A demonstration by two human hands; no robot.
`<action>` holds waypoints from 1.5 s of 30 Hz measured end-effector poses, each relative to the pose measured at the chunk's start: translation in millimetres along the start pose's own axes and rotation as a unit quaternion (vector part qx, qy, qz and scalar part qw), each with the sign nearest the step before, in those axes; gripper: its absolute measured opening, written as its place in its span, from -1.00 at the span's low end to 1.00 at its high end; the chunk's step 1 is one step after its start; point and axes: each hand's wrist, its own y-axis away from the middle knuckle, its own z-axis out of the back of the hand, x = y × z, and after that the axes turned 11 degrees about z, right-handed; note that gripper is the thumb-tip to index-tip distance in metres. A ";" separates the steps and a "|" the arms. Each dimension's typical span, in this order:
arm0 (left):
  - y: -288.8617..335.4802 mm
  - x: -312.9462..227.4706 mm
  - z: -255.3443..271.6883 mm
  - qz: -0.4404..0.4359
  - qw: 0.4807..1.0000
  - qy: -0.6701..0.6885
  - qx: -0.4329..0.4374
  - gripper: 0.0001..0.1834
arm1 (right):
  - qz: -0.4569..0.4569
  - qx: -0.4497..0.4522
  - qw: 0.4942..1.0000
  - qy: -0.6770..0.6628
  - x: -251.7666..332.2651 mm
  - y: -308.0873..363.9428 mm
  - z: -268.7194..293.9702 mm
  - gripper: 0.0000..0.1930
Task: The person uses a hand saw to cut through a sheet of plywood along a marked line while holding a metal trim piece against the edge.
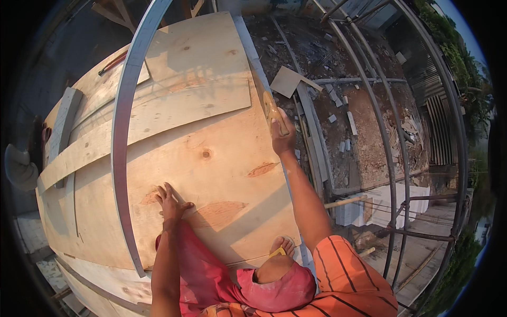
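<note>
My left hand (170,201) lies flat with fingers spread on a large plywood sheet (222,158), close to a reddish patch in the wood. My right hand (282,134) reaches forward to the sheet's right edge and grips the handle of a hand saw (272,108); its thin blade runs away along that edge. My knee in red cloth and a bare foot in a yellow sandal (280,247) rest on the sheet's near corner.
A long curved grey metal bar (124,132) lies across the plywood. Smaller boards (195,50) overlap at the far end, and a wooden batten (63,124) lies at the left. Right of the edge is a drop past scaffold pipes (393,153) to rubble below.
</note>
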 end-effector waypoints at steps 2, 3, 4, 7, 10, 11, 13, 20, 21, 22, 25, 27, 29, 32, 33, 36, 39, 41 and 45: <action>-3.0 -5.0 -11.0 -0.009 1.000 -0.001 0.004 0.45 | 0.009 -0.017 0.999 0.027 -32.4 -26.8 -12.3 -0.58; -0.9 10.5 -5.7 0.016 1.000 0.004 0.010 0.45 | -0.018 0.010 1.000 -0.021 -24.6 -8.2 -17.3 -0.57; -6.8 18.6 4.5 0.036 0.999 0.020 0.005 0.44 | -0.031 0.035 0.996 -0.072 -8.3 -0.5 -13.4 -0.56; -6.6 46.8 17.7 0.053 0.997 0.045 -0.037 0.39 | -0.083 0.081 0.988 -0.099 50.9 88.1 48.4 -0.51; -2.7 24.5 10.4 0.075 0.996 0.039 -0.011 0.37 | -0.057 0.070 0.995 -0.043 71.1 131.2 96.6 -0.49; -3.2 18.5 13.5 0.087 0.996 0.026 0.001 0.37 | -0.057 0.069 0.995 -0.045 68.4 125.9 93.4 -0.49; -3.0 23.6 14.6 0.098 0.994 0.045 -0.001 0.38 | -0.076 0.080 0.991 -0.080 55.0 99.1 68.8 -0.52; -12.9 23.3 5.9 0.072 0.995 0.072 0.003 0.42 | -0.094 0.052 0.986 -0.126 1.5 -8.2 -10.8 -0.59; -9.9 20.3 10.3 0.096 0.994 0.053 0.011 0.42 | -0.102 0.059 0.983 -0.140 9.0 18.3 4.3 -0.58; -1.4 27.0 13.2 0.102 0.993 0.052 0.009 0.42 | -0.132 0.054 0.982 -0.125 20.5 58.0 25.7 -0.56; -3.3 31.6 14.1 0.089 0.995 0.049 -0.021 0.42 | -0.030 0.087 0.995 -0.036 91.6 134.1 93.3 -0.50; -5.2 12.4 13.1 0.098 0.994 0.053 -0.001 0.42 | -0.024 0.078 0.997 -0.018 88.8 140.6 102.7 -0.48; 0.1 12.4 14.9 0.111 0.993 0.045 0.008 0.42 | -0.041 0.081 0.995 -0.047 58.7 119.4 81.4 -0.47; -7.2 6.1 9.1 0.079 0.996 0.048 0.005 0.40 | -0.057 0.058 0.994 -0.067 3.4 30.5 9.4 -0.56; -13.1 3.8 2.4 0.061 0.996 0.058 0.001 0.40 | -0.038 0.040 0.996 -0.076 -14.2 4.9 -7.0 -0.58; -4.8 0.6 8.7 0.078 0.995 0.053 0.021 0.39 | -0.047 0.060 0.995 -0.067 -13.9 5.5 -10.2 -0.60; -9.0 40.2 11.4 0.084 0.995 0.046 -0.009 0.38 | -0.078 0.123 0.988 -0.049 48.3 102.1 54.4 -0.52; -13.7 39.7 4.8 0.074 0.997 0.019 -0.027 0.37 | -0.059 0.092 0.994 -0.027 75.2 163.7 103.4 -0.42; -13.7 30.9 7.7 0.049 0.998 0.023 -0.027 0.37 | -0.067 0.069 0.995 -0.017 76.3 161.7 92.3 -0.43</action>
